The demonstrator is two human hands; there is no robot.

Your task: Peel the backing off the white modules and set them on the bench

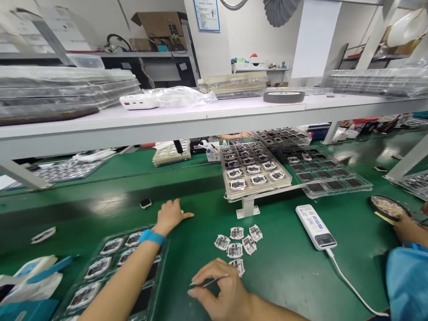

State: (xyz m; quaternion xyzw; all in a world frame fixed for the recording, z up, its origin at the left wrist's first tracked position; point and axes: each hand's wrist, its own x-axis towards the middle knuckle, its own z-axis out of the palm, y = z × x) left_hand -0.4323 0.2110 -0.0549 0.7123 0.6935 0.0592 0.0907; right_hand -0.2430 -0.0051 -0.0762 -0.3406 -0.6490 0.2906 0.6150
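A long white shelf (200,122) is seen across the middle. On it, a white box with ports (137,102) is placed against a clear plastic bag (187,96); a dark grey ring (284,97) is set further right. A framed poster (207,17) is mounted on the wall, and a ribbed grey duct (280,11) is hung nearby. A cardboard box (157,24) is stored at back. On the green tabletop (284,276), a white device with a screen (316,226) is laid, a white cable (351,285) plugged into its end.
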